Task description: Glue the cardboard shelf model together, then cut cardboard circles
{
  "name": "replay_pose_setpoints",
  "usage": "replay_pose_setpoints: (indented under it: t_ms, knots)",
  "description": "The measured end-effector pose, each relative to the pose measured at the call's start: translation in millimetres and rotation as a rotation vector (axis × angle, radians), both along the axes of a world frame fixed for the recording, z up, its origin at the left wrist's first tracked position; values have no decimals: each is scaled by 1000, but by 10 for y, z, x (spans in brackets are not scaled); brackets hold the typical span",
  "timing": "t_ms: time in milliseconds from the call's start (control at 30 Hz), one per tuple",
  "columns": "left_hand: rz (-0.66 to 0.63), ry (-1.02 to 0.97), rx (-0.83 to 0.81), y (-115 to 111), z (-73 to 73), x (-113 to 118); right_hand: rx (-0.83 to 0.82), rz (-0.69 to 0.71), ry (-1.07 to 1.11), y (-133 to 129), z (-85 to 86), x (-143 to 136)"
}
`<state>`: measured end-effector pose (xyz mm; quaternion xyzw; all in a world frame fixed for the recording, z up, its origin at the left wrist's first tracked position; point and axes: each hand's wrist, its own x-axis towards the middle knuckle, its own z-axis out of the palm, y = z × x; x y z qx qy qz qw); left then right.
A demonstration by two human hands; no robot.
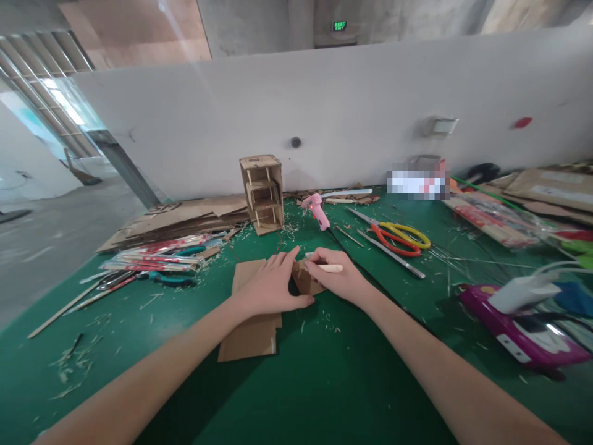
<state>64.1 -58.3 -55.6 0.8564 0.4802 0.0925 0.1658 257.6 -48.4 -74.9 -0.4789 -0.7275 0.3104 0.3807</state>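
Cardboard sheets (250,341) lie on a green surface (336,383) under the left hand (269,287), fingers spread loose; the right hand (345,278) pinches a pale stick (333,268) over a cardboard scrap (304,284); beyond, a cardboard tower (262,203) stands near a pink glue gun (318,214).

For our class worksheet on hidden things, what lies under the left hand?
Brown cardboard sticks out from under the left hand; the part that it covers can't be seen.

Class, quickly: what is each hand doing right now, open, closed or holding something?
Left hand: open, laid over flat brown cardboard.
Right hand: closed, holding a slim, pale, pen-like stick.
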Motion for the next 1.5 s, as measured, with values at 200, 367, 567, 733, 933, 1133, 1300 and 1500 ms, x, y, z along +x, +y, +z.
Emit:
replay_pose_setpoints:
  t_ms: [200, 367, 567, 733, 933, 1133, 1300, 1500]
  knots:
    - [-4, -24, -1, 11, -15, -2, 11, 28, -35, -14, 44, 0]
    - [-22, -25, 14, 18, -30, -17, 3, 43, -9, -15, 35, 1]
    - [-35, 5, 36, 21, -43, -21, -2, 67, 10, -20, 48, 5]
    - [-42, 12, 32, 23, -30, -32, -23, 86, 15, -18, 54, 0]
    - [-41, 28, 1, 20, 14, -42, -25, 96, 15, -8, 45, -7]
    - [-50, 46, -26, 9, 87, -43, -77, 126, 27, -14, 53, -18]
    - [-90, 39, -77, 35, 163, -58, -41, 128, -4, -10, 50, -21]
    - [-218, 34, -105, 105, 149, -111, -56, 152, 20, -17, 49, -41]
